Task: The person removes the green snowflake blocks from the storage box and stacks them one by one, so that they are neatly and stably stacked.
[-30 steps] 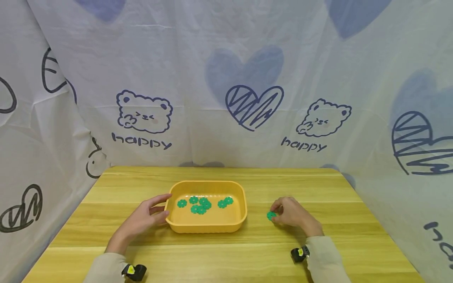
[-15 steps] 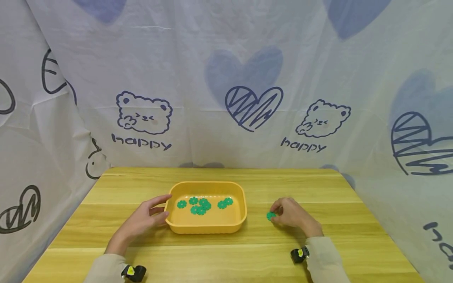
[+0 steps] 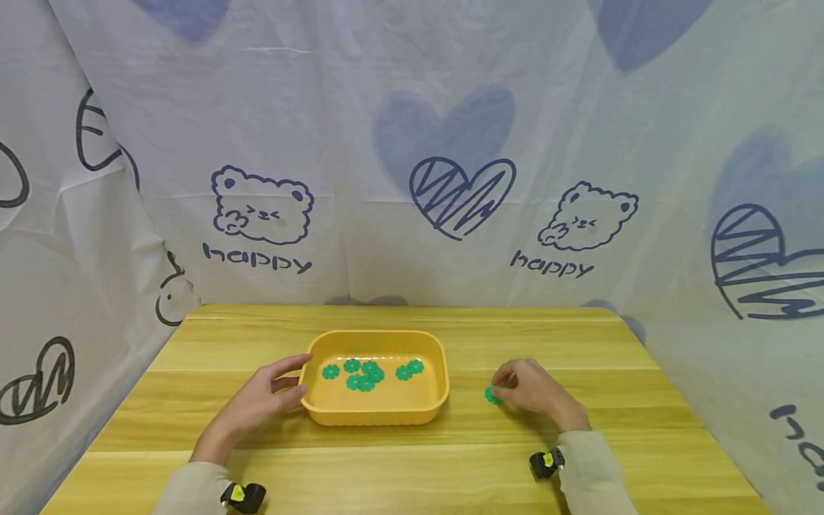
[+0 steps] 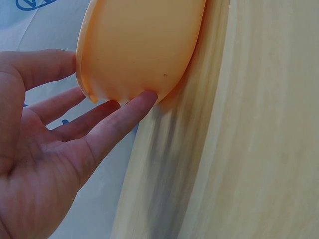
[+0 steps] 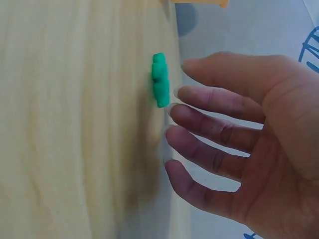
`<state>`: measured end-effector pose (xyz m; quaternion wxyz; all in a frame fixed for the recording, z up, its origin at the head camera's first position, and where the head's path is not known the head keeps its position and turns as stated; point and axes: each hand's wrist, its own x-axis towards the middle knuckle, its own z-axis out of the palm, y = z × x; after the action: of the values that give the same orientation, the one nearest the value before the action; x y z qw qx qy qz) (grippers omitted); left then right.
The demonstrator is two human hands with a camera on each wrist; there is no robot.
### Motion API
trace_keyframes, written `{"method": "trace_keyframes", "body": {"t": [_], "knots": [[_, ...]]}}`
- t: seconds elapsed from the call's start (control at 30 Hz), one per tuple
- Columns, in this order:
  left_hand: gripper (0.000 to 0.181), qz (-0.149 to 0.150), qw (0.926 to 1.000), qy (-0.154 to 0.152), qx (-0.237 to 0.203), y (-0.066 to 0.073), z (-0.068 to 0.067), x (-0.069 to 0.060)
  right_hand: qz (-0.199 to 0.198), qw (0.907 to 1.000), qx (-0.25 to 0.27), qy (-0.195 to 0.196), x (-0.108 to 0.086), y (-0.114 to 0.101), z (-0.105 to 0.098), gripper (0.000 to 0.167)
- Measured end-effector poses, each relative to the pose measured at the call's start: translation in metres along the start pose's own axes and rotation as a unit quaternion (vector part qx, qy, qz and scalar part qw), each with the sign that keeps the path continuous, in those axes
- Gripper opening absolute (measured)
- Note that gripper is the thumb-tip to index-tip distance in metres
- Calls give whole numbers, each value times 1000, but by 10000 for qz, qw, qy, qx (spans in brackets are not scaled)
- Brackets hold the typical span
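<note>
My left hand (image 3: 260, 392) touches the left end of a yellow-orange plastic tray (image 3: 376, 416), with fingertips against its rim and outer wall. In the left wrist view the fingers lie spread along the tray wall (image 4: 144, 45). Inside the tray are several green flower-shaped plastic discs (image 3: 331, 371), some overlapping. To the right of the tray, my right hand (image 3: 531, 386) hovers low beside a single green flower-shaped disc (image 3: 492, 395) on the table. From the right wrist, this disc (image 5: 160, 80) shows edge-on, a small gap from the loosely bent fingers (image 5: 214, 102).
The wooden table (image 3: 386, 472) has light striped boards and its back edge meets a white cloth (image 3: 360, 214) printed with hearts and bears. That cloth also hangs at both sides. Each wrist carries a small black camera (image 3: 546, 463).
Both hands and the tray stay almost in place. My right fingertips have shifted slightly at the single disc, which now sits turned a little differently beside them.
</note>
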<state>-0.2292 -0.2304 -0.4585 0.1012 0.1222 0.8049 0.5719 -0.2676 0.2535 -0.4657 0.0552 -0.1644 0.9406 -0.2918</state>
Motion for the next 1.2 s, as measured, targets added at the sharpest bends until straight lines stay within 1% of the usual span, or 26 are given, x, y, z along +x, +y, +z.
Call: {"method": "trace_keyframes", "body": {"t": [0.1,0.3,0.47,0.6,0.7,0.87,0.93,1.07,1.2], "knots": [[63,-19,10000,-20,5,0,0,0,-65,9999,-99,91,0,-4,-2,16],[63,-27,10000,-42,-29,1,1,0,-426,9985,-302,171,5,-21,-9,18],[62,-60,10000,-33,-31,2,1,-1,-803,9962,-319,113,15,-47,-16,18],[62,-80,10000,-16,-11,2,1,-1,-1070,9940,-234,-29,26,-73,-16,18],[62,-68,10000,-23,-6,2,1,-1,-1305,9911,-233,-132,36,-90,-9,18],[62,-40,10000,-34,-26,0,1,-1,-1865,9806,-554,-256,52,-113,8,21],[62,-31,10000,-31,-29,0,1,-1,-1973,9777,-638,-323,58,-119,16,22],[62,-52,10000,-29,-51,0,1,-1,-1925,9775,-677,-525,71,-125,32,24],[62,-67,10000,-17,-10,0,1,0,-1705,9795,-831,-682,80,-129,43,23]]}}
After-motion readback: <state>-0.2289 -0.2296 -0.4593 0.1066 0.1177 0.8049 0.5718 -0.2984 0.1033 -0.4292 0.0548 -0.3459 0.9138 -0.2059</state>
